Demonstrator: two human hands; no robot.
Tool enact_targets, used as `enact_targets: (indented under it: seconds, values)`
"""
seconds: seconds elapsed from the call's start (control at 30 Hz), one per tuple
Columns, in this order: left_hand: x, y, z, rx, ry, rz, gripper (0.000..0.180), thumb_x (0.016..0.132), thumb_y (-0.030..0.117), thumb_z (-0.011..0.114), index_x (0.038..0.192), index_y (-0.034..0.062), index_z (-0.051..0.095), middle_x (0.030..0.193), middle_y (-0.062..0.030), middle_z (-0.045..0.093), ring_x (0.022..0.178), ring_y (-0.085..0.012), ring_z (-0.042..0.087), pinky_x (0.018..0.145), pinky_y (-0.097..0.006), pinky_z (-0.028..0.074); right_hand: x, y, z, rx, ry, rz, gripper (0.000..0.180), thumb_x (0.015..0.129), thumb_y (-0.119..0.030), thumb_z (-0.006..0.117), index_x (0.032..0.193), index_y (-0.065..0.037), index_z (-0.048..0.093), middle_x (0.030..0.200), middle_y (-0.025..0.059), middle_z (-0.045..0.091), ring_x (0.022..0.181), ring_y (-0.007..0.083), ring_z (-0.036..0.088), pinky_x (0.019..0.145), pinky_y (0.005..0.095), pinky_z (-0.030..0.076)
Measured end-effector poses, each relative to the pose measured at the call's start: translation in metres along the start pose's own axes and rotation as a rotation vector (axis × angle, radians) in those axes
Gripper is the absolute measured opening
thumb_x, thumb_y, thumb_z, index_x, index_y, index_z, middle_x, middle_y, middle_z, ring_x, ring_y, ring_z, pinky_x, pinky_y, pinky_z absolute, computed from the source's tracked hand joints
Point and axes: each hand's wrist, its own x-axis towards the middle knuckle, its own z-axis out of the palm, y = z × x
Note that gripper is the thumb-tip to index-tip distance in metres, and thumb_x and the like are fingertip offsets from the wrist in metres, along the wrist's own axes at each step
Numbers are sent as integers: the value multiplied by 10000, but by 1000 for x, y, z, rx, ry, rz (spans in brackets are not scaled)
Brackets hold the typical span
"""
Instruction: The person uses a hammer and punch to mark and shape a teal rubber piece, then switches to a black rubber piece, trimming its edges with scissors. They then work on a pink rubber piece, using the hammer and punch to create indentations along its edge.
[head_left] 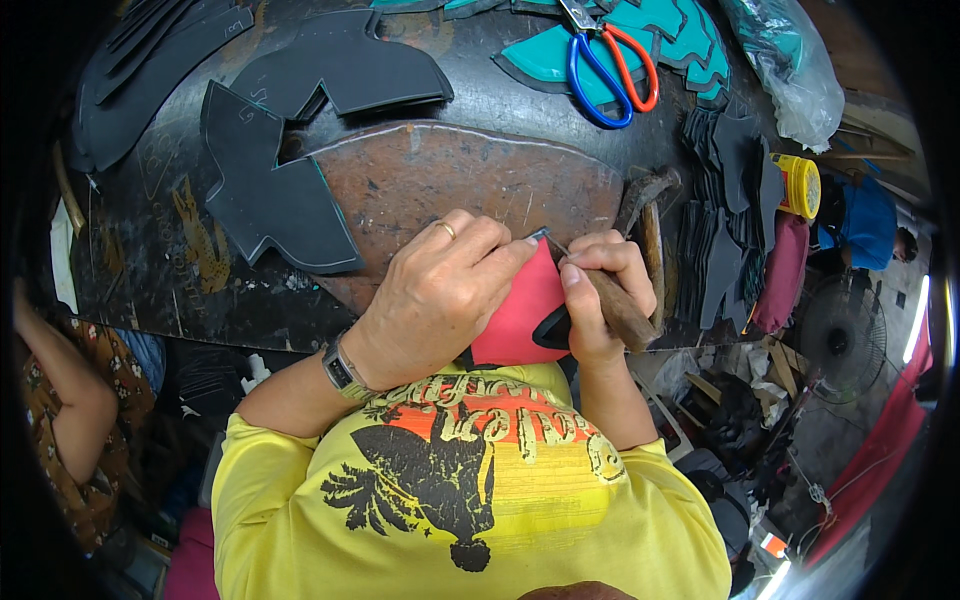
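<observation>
My left hand [440, 285], with a ring and a wristwatch, pinches the top edge of a red-pink sheet piece [518, 312] between thumb and fingers. Black material shows at the piece's right side, and its lower edge rests near my shirt. In my right hand [593, 335] is a wooden-handled tool [626, 318], its handle slanting down to the right. A thin metal part points toward the top of the red-pink piece; its exact tip shape is hard to make out. Both hands are close together over the near edge of a brown work board [480, 175].
Black cut pieces [280, 200] lie left of the board, with more stacked [715, 220] at right. A hammer [650, 200] lies beside the board. Scissors [610, 75] rest on green pieces [535, 60]. A yellow tub [800, 187] stands far right. Another person's arm [75, 400] is at left.
</observation>
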Motion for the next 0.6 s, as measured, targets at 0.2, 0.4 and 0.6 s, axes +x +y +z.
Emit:
enact_targets:
  seconds: [0.2, 0.4, 0.6]
  values:
    - [0, -1, -1, 17, -28, 19, 283, 823, 28, 701, 1103, -10, 715, 930, -81, 613, 883, -256, 613, 792, -364, 536, 3, -5, 2, -102, -27, -14, 121, 778, 46, 684, 875, 13, 619, 802, 127, 649, 682, 198, 628, 648, 296, 503]
    - [-3, 2, -2, -14, -5, -27, 298, 793, -19, 753, 1088, 15, 736, 927, -102, 645, 851, -282, 639, 750, -384, 541, 8, -7, 9, -165, -24, -62, 133, 736, 78, 672, 835, 12, 612, 758, 128, 627, 636, 229, 619, 625, 308, 506]
    - [-8, -1, -3, 51, -10, 28, 301, 817, 26, 709, 1117, 9, 705, 928, -83, 596, 881, -262, 608, 779, -370, 539, 8, -2, 10, -313, -104, -193, 133, 702, 85, 657, 798, 16, 598, 732, 140, 606, 621, 266, 626, 601, 333, 507]
